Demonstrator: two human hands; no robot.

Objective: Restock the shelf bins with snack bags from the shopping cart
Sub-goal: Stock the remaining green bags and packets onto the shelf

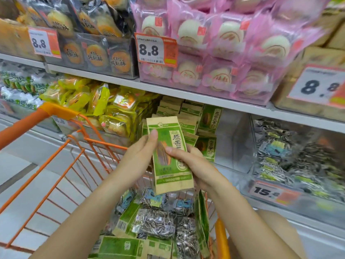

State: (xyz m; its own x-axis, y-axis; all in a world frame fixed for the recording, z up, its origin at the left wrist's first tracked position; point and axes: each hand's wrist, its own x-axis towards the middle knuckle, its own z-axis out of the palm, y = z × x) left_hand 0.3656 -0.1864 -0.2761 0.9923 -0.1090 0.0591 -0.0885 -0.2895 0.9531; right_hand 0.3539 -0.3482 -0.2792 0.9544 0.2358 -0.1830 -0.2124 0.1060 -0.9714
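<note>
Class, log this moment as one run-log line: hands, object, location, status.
left hand: holds bag | right hand: holds bag | object: green sunflower seed bag | location: above orange shopping cart | status: not yet shelved

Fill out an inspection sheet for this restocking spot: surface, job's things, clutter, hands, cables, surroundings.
Surface: white shelf edge above a clear bin partly filled with matching green-and-tan bags.
Job's things: green-and-tan snack bag held upright over the orange shopping cart; more bags in the cart, green ones and silvery ones.
Clutter: nothing seen.
Hands: left hand and right hand both grip the bag.
Cables: nothing seen.
Surroundings: pink bun packs on the upper shelf, yellow packs at left, 8.8 price tag.
</note>
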